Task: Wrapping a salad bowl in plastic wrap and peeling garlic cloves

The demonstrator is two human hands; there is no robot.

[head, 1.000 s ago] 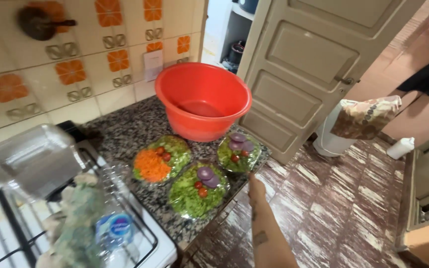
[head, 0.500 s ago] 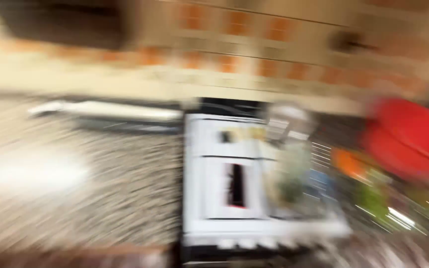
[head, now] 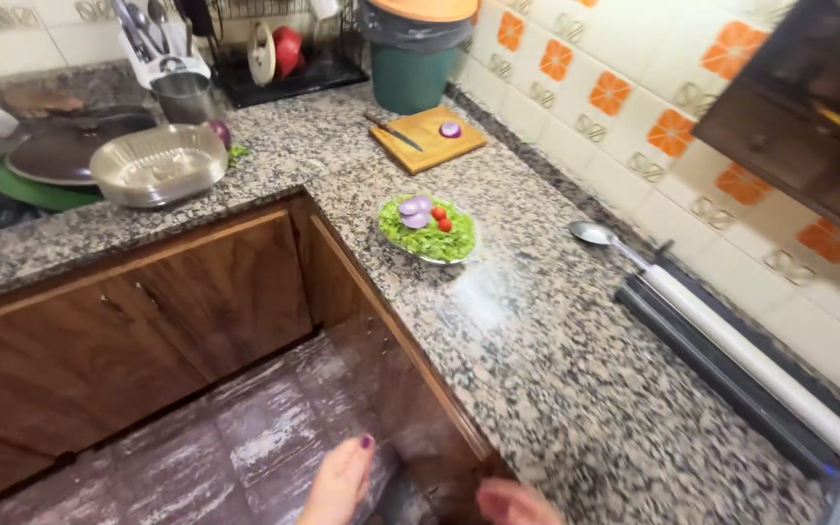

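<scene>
A glass plate (head: 408,250) of green salad topped with onion slices and tomato bits sits on the granite counter (head: 556,369). At the bottom edge, my left hand (head: 340,483) and my right hand (head: 517,503) each pinch an edge of a clear film sheet (head: 405,389). The sheet stretches up from them toward the plate. A long film roll in its dark box (head: 746,355) lies along the tiled wall at right. A metal spoon (head: 600,236) rests between the roll and the plate.
A wooden cutting board (head: 430,141) carries a knife (head: 393,131) and half a purple onion (head: 450,128). Behind it stands a green bin (head: 408,73). A steel bowl (head: 157,163), a dark pan lid (head: 65,146) and a dish rack (head: 274,58) fill the far corner. Brown cabinets (head: 148,321) stand below.
The view has swung from the red bowl and wrapped salads, past the stove, to this counter corner. Both hands now hold a film sheet.
</scene>
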